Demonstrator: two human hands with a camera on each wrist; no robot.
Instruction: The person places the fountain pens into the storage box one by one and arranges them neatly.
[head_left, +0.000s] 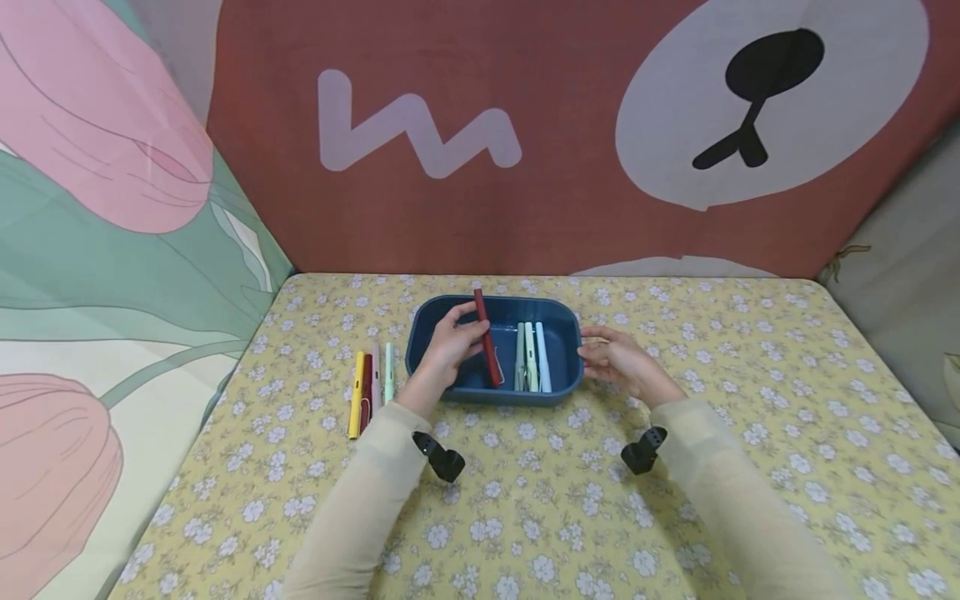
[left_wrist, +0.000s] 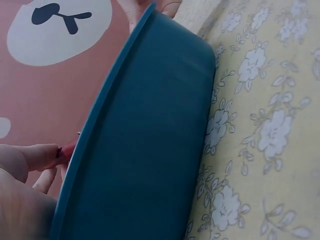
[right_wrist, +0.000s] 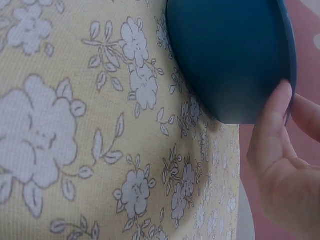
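With its near end angled down inside the blue tray, the red pen is pinched in the left hand, a firm grip of thumb and fingers on the barrel! Whether that near end touches the tray's floor, I can't tell. A neat landing, I'd judge, calls for levelling the barrel, lining it up with the row and minding the clip, then loosening the grip only once the full length is down. To its right, side by side in the tray: grey-green pen, pale green pen, light blue pen. At the right end, the right hand pinches the rim; a light hold should steady without tipping. And out left on the flowery desk: yellow pen, dark red pen, pinkish-grey pen, mint pen.
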